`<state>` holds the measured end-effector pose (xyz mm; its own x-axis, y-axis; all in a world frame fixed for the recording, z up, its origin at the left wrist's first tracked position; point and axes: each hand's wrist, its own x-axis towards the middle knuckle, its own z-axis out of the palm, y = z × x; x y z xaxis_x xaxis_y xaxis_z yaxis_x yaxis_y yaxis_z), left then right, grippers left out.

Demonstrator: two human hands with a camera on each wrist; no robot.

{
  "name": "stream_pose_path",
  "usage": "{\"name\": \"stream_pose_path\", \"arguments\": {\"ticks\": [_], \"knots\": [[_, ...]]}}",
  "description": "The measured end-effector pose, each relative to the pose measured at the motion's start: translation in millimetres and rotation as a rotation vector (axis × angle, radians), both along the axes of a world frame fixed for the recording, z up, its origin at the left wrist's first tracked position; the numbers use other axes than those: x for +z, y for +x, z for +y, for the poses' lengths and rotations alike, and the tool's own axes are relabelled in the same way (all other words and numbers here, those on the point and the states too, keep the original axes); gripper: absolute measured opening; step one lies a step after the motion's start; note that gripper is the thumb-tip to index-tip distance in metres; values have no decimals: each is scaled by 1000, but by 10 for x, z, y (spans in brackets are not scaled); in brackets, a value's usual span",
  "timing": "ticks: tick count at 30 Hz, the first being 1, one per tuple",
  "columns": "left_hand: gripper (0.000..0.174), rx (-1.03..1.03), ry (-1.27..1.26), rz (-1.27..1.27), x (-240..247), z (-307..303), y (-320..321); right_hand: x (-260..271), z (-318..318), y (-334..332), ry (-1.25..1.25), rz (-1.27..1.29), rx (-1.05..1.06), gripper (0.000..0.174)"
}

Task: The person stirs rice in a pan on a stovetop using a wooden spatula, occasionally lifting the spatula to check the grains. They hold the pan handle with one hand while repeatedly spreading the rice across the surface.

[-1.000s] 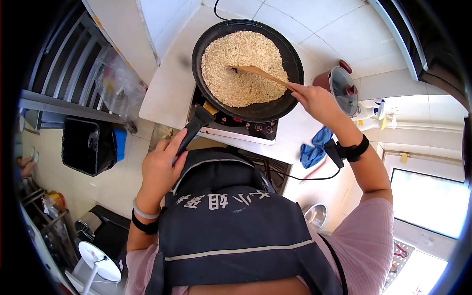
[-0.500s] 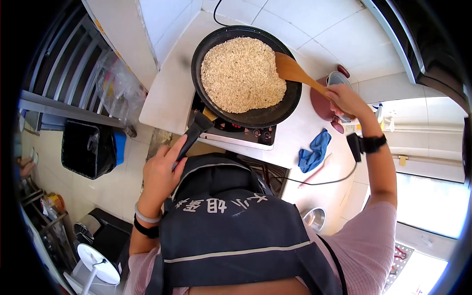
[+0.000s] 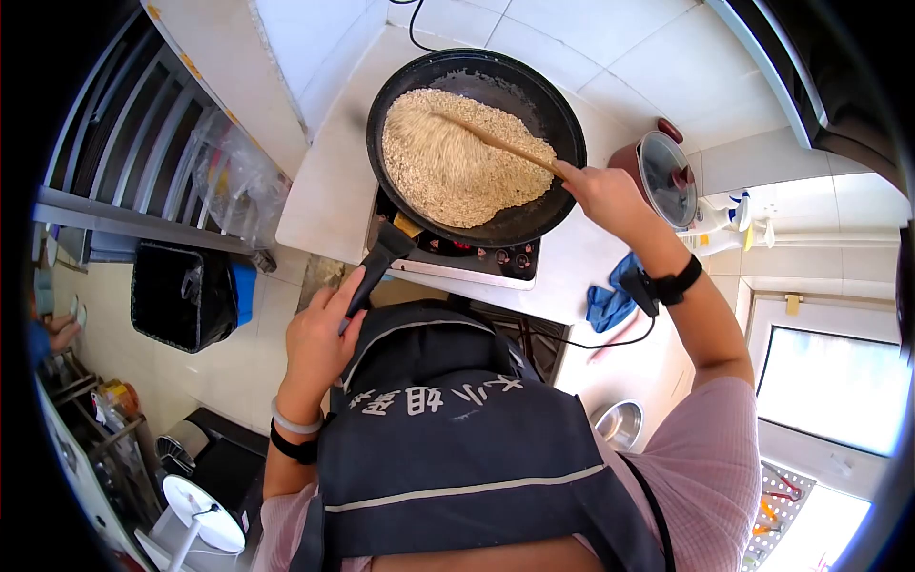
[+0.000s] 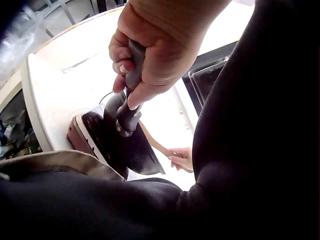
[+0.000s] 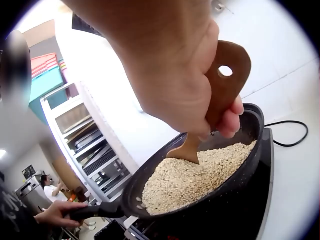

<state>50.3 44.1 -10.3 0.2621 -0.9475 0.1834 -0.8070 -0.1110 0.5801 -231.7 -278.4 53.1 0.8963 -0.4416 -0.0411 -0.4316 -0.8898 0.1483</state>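
A black frying pan (image 3: 534,86) full of pale grains (image 3: 448,172) sits on an induction hob (image 3: 477,259) on the white counter. My left hand (image 3: 324,334) grips the pan's black handle (image 3: 376,262); in the left wrist view the left hand (image 4: 150,60) curls round the handle (image 4: 131,75). My right hand (image 3: 602,198) holds a wooden spatula (image 3: 496,143), its blade pushed into the grains. In the right wrist view the right hand (image 5: 175,85) grips the spatula (image 5: 220,95) above the pan (image 5: 235,170) and the grains (image 5: 190,180).
A red pot with a glass lid (image 3: 662,172) stands right of the hob. A blue cloth (image 3: 610,296) lies on the counter (image 3: 329,172) near a black cable. A metal bowl (image 3: 620,424) sits lower right. A rack with plastic bags (image 3: 233,172) stands left; a black bin (image 3: 176,291) is on the floor.
The right hand swung the spatula out to the pan's right rim, then back in; its blade now pushes through the grains toward the far left. The left hand kept its grip on the handle.
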Motion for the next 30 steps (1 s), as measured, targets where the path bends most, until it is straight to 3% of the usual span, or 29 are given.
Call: {"name": "stream_pose_path", "arguments": {"ticks": [5,9,13,18,25,27,29,30], "knots": [[60,-2,1,4,-8,-4,3,228,381,-390,-100,87,27,52],[58,6,35,-16,24,-15,29,592,727,-535,-40,39,-85,47],[58,-5,3,-9,35,-38,22,510,948,-389,61,-9,-16,41],[58,-16,-20,-9,57,-39,27,-63,614,-215,36,-30,-141,36],[59,-12,-29,-36,40,-28,37,111,189,-283,-78,-6,-250,38],[59,-11,-8,-33,28,-27,33,283,179,-342,45,-63,-307,46],[59,-7,-16,-31,34,-33,30,434,152,-401,443,-241,-119,51],[59,-7,-22,-29,37,-35,29,649,263,-300,891,-295,-406,53]]}}
